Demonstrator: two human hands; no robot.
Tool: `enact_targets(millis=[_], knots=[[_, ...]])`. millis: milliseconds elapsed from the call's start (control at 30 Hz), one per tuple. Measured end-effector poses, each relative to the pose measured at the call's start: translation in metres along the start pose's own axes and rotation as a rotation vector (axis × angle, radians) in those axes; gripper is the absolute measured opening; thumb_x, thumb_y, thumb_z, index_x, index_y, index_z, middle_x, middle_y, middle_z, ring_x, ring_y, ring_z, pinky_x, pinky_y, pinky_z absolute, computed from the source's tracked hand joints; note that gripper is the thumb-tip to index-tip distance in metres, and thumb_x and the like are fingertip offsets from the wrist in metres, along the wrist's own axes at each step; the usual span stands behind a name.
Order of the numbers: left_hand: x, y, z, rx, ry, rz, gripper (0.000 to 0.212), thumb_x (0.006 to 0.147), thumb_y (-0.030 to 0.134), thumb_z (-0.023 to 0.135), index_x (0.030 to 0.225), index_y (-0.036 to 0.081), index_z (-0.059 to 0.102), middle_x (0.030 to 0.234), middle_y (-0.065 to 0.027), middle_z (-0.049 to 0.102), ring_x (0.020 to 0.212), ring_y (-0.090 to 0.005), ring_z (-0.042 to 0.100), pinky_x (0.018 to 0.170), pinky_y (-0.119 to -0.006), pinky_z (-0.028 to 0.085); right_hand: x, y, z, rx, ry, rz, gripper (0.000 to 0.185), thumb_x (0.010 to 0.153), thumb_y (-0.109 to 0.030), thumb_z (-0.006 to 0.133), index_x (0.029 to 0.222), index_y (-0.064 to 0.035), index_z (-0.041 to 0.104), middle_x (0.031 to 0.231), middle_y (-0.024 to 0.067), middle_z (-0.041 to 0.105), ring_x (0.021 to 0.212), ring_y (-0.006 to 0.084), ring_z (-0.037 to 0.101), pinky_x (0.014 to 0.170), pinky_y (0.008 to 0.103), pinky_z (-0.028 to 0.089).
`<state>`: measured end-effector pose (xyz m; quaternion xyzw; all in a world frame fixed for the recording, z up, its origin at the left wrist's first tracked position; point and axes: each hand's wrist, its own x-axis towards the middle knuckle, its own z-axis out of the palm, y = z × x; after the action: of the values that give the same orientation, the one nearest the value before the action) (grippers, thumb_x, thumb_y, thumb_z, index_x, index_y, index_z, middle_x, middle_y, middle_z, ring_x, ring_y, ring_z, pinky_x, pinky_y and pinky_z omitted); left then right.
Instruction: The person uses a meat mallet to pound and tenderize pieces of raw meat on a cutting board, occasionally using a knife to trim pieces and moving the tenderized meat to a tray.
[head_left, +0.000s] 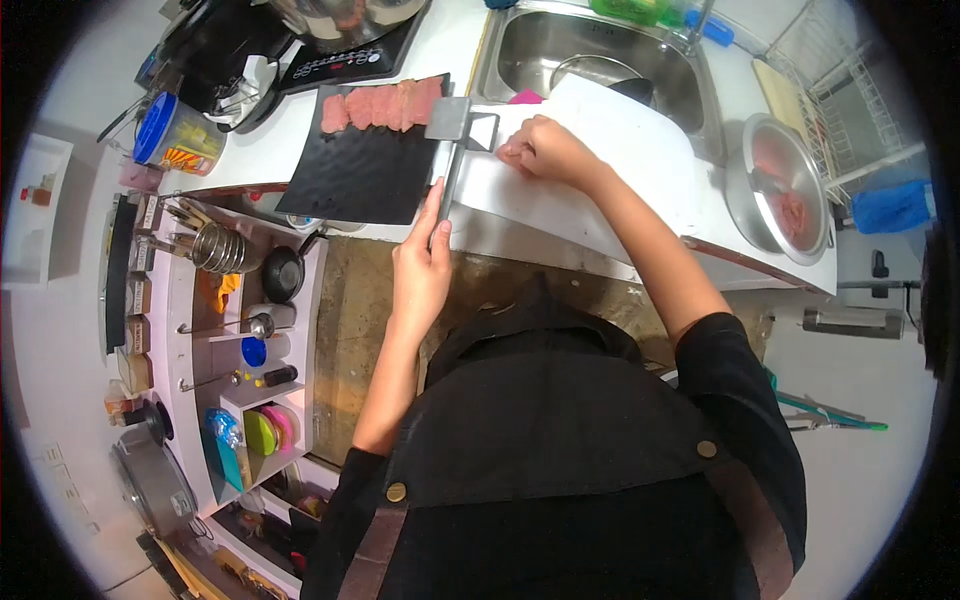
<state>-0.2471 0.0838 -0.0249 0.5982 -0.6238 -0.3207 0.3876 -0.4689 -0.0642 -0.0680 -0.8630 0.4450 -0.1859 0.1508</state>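
Observation:
My left hand (421, 281) holds the handle of a metal meat mallet (450, 120), with the index finger stretched along it. The mallet's square head overlaps the right edge of a black rectangular plate (360, 176). Along the plate's far end lies a row of thin raw meat slices (382, 105). To the right of the mallet, my right hand (551, 150) rests with curled fingers over a white cutting board (622, 127). Something pinkish shows at its fingertips, but whether that is meat or only the fingers is unclear.
Beyond the board is a steel sink (517, 45). A steel bowl (739, 180) of raw meat stands at the counter's right end. At the back left are an induction cooker (345, 67) and a blue-lidded plastic tub (154, 124). Shelves (315, 300) with kitchenware stand at left.

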Motion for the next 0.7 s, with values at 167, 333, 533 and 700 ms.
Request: enact_targets(millis=[167, 333, 533, 700], knots=[[0.023, 0.014, 0.010, 0.085, 0.008, 0.134, 0.046, 0.093, 0.004, 0.049, 0.137, 0.019, 0.048, 0.067, -0.0232, 0.043, 0.057, -0.0135, 0.038, 0.056, -0.026, 0.039, -0.038, -0.021, 0.006, 0.241, 0.413, -0.127, 0.008, 0.078, -0.003, 0.060, 0.083, -0.0021, 0.065, 0.089, 0.0108, 0.063, 0.090, 0.0291, 0.056, 0.083, 0.0380, 0.046], [0.048, 0.038, 0.022, 0.044, 0.176, 0.390, 0.048, 0.091, 0.000, 0.049, 0.137, 0.013, 0.047, 0.085, -0.0298, 0.057, 0.049, -0.0194, 0.041, 0.051, -0.025, 0.041, -0.066, -0.004, 0.018, 0.353, 0.483, 0.044, 0.016, 0.077, -0.004, 0.060, 0.092, -0.0008, 0.060, 0.093, 0.0145, 0.061, 0.091, 0.0323, 0.057, 0.083, 0.0397, 0.046], [0.038, -0.018, 0.051, 0.232, -0.088, 0.258, 0.050, 0.090, 0.001, 0.049, 0.136, 0.019, 0.048, 0.071, -0.0308, 0.049, 0.069, -0.0479, 0.053, 0.052, -0.030, 0.039, -0.062, 0.000, 0.025, 0.465, 0.476, 0.147, 0.027, 0.076, -0.002, 0.058, 0.102, 0.0004, 0.055, 0.096, 0.0170, 0.061, 0.094, 0.0303, 0.060, 0.084, 0.0369, 0.047], [0.051, 0.052, 0.026, 0.119, 0.024, 0.282, 0.047, 0.091, 0.001, 0.049, 0.136, 0.017, 0.049, 0.070, -0.0290, 0.049, 0.048, -0.0248, 0.043, 0.051, -0.025, 0.036, -0.066, 0.003, 0.025, 0.490, 0.449, 0.212, 0.028, 0.077, -0.001, 0.057, 0.105, 0.0002, 0.055, 0.098, 0.0156, 0.061, 0.094, 0.0251, 0.061, 0.082, 0.0324, 0.049]])
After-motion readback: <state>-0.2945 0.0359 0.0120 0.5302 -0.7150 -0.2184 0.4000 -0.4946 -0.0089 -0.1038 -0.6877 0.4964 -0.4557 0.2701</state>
